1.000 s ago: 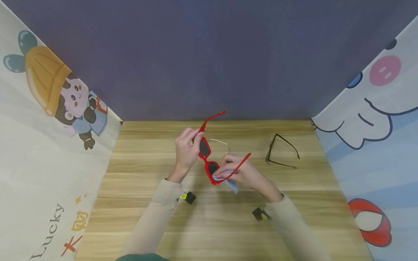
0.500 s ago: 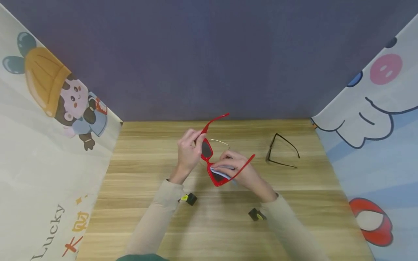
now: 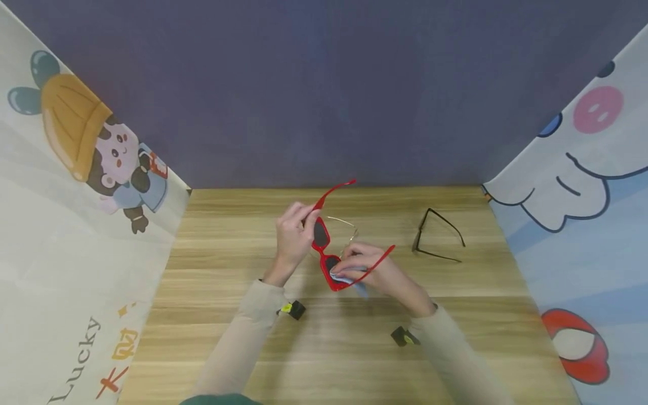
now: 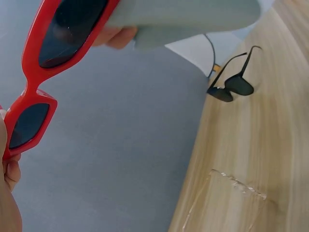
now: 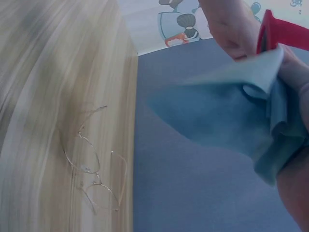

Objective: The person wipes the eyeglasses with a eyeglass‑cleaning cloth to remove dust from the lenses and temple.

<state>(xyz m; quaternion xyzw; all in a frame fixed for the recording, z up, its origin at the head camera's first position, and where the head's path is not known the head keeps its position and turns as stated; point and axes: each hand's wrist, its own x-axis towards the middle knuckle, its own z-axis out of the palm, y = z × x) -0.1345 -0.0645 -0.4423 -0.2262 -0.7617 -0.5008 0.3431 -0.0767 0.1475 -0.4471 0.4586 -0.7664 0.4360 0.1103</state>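
Observation:
Red-framed sunglasses point(image 3: 322, 250) with dark lenses are held up above the table, their temples spread apart. My left hand point(image 3: 295, 236) pinches them at the hinge end of the far lens. A light blue cloth point(image 5: 217, 113) is gripped between the thumb and fingers of my right hand point(image 3: 372, 268), which presses it against the near lens. In the right wrist view the cloth hangs loose and covers part of the red frame. Thin wire-rimmed glasses point(image 5: 91, 169) lie on the table beneath the hands, partly hidden in the head view.
Black sunglasses point(image 3: 419, 236) lie with temples unfolded on the right of the wooden table point(image 3: 228, 225). A dark blue-grey panel point(image 3: 324, 95) stands behind the table. Printed cartoon curtains point(image 3: 50, 225) flank both sides. A small black camera point(image 3: 293, 309) sits at the left wrist.
My right hand with the cloth has slid up the near lens and back down toward its lower corner. The sunglasses and left hand have shifted slightly to the right.

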